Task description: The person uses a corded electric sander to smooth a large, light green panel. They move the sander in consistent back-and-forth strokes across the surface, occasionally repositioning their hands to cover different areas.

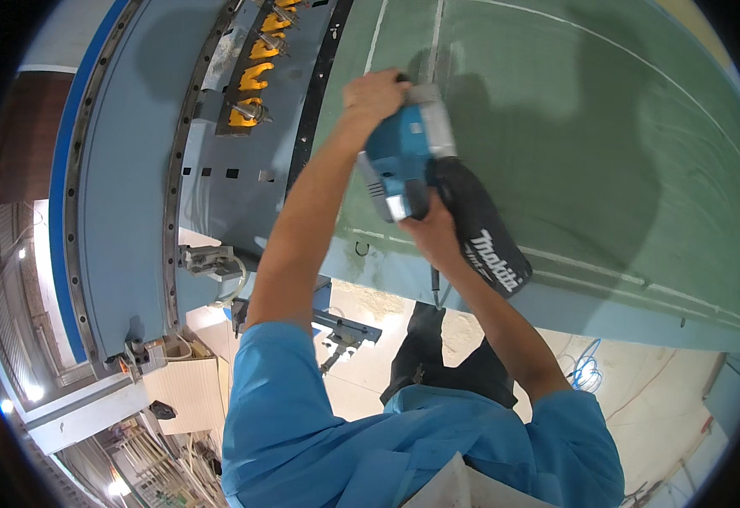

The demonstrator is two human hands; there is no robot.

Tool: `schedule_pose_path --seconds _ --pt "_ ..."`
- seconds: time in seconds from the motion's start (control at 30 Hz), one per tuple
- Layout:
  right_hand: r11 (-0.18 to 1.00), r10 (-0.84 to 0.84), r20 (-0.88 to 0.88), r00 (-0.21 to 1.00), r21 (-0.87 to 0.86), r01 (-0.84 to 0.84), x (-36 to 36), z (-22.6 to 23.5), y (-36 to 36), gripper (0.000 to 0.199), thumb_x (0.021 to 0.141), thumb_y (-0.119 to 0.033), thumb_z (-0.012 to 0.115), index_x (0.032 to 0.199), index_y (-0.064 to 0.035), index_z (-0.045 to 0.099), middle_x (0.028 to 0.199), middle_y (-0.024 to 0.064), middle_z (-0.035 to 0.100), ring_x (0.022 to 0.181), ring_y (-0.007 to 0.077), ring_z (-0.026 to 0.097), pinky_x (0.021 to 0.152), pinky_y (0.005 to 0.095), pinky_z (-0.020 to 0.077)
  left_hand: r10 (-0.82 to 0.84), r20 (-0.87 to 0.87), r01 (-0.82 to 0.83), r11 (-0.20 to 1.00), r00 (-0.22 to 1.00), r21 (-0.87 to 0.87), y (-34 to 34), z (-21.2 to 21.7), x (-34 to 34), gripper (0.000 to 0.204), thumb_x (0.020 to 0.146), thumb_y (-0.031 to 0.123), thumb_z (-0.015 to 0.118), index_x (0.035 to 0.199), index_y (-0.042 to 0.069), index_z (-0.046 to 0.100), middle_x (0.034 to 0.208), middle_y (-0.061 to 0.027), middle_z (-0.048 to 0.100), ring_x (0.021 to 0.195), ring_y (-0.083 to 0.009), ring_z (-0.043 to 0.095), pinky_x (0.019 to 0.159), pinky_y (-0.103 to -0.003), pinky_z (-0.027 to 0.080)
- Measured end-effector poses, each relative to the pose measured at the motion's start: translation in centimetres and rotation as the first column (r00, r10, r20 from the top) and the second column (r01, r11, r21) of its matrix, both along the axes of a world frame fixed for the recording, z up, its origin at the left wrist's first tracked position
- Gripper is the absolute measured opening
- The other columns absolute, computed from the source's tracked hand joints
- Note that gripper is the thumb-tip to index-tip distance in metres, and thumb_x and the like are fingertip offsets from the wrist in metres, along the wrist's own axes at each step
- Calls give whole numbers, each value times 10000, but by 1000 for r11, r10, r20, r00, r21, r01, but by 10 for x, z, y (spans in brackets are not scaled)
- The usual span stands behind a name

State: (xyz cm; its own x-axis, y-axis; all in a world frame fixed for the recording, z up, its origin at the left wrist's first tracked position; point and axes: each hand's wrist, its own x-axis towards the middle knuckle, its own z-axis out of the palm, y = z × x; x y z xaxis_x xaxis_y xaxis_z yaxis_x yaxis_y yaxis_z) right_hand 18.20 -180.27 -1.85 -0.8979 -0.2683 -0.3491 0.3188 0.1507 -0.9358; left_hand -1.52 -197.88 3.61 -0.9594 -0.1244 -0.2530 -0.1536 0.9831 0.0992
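A teal belt sander (pixel 400 148) rests on the large green board (pixel 556 161), its body slanting across the board's left part. My left hand (pixel 376 95) is closed round the knob at the sander's far end. At the near end, my right hand (pixel 432 227) grips the rear handle, its fingers partly hidden by the tool. A black dust bag (pixel 472 207) trails from the sander toward the near right, beside my right forearm. The power cord (pixel 435 279) hangs down past the board's near edge. Pale straight lines run over the board's dusty surface, and one passes close to the sander.
Left of the board stands a blue-grey machine frame (pixel 133 110) with dark rails. Yellow tool forks (pixel 253 78), some bearing metal tool holders (pixel 251 112), line its side. A coiled blue hose (pixel 588 372) lies on the floor at right; wooden strips (pixel 167 461) lie lower left.
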Motion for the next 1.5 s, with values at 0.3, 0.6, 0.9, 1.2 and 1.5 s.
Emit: schedule_pose_path --seconds 0.3,0.6,0.9,1.2,1.5 --pt "927 370 11 929 -67 -368 -40 7 -112 631 759 -128 689 1349 13 517 1002 286 700 958 433 697 856 491 527 256 16 -247 946 967 -212 -180 5 22 526 1003 526 523 1379 170 616 1306 -184 681 1244 -413 619 1038 -519 486" --pt "961 268 -136 954 -28 -274 -106 -2 -154 608 754 -108 665 1332 35 540 1002 297 700 970 437 700 868 496 531 132 -90 -145 978 987 -152 -253 -22 -58 478 1016 451 527 1315 99 650 1298 -240 660 1233 -444 600 1046 -521 468" --pt "990 92 -152 984 121 -74 -153 4 -71 560 746 -138 707 1273 10 589 1051 293 709 1019 441 697 908 467 539 -4 -159 -28 979 987 -202 -132 -29 -142 524 1024 515 470 1385 171 630 1421 -144 622 1329 -368 571 1100 -529 456" --pt "976 -137 -220 966 135 170 -171 0 91 486 774 -96 661 1240 10 568 1032 303 698 1052 478 667 919 507 513 -154 -67 149 986 986 -72 85 -28 -210 514 1014 499 490 1386 174 632 1414 -143 625 1305 -360 584 1084 -478 468" --pt "907 -326 -227 918 197 371 -193 -29 101 536 769 -123 696 1267 47 595 1097 280 711 1082 422 686 947 444 508 -300 -107 303 953 948 5 151 -77 -258 572 1001 569 495 1390 174 635 1422 -130 627 1323 -334 585 1085 -521 461"
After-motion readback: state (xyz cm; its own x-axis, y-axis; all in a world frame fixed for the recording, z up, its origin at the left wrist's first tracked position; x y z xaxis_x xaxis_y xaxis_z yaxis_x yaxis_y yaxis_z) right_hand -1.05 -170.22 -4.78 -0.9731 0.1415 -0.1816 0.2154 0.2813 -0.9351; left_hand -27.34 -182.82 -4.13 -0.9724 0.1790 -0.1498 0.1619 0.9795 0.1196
